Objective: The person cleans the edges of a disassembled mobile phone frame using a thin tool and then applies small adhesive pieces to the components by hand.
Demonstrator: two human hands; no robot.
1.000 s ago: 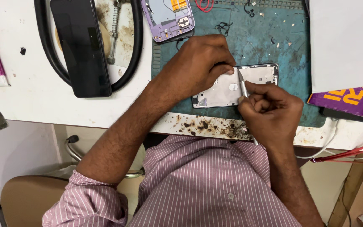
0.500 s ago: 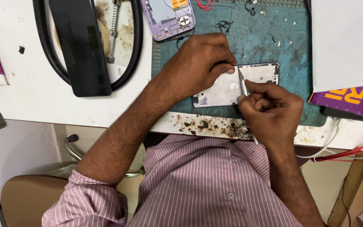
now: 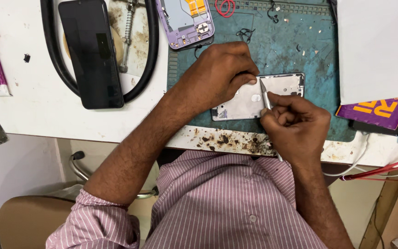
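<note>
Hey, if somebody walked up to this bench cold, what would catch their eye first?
Probably the two hands at the middle of the green work mat: the left hand presses down a silver phone frame while the right hand works a thin metal tool against it. Next, the black phone lying face up on the white table at the left, and the purple phone back at the mat's top edge.

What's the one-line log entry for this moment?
left hand pressing down silver phone frame | right hand holding metal tool, tip on frame | surface: green mat
</note>
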